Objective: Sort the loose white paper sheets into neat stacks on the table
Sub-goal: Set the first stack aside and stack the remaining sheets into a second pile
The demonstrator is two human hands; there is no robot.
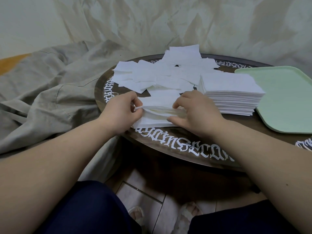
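White ornate lettering [184, 146] runs in a ring around the round dark brown surface [168, 159]; the script is stylised blackletter and cannot be read as words. No brand or label shows on the paper.

At the near edge of the surface, a small stack of white sheets [157, 114] lies with its long axis running left to right across the view, its near edge just above the lettering. The left hand [121, 110] pinches the left edge of the upper sheets between thumb and curled fingers, lifting them slightly so the stack fans open at that side. The right hand [194, 112] grips the right side of the same stack, fingers curled over the top sheets and the thumb pressed at the near corner.

Just right of it, touching or nearly so, stands a taller neat stack [231, 93], squared up, its corners turned a little so one corner points toward the person. Behind both, a loose heap of white sheets [162, 73] spreads over the far half of the surface, lying at mixed angles and overlapping.

A pale green tray [287, 98] sits on the right part of the surface, beside the tall stack and partly cut off by the frame.

A crumpled beige cloth [42, 85] lies to the left, and more draped fabric [168, 22] fills the background. Below, pale floor tiles [152, 200] show between dark blue trouser legs and feet in light slippers [185, 215].
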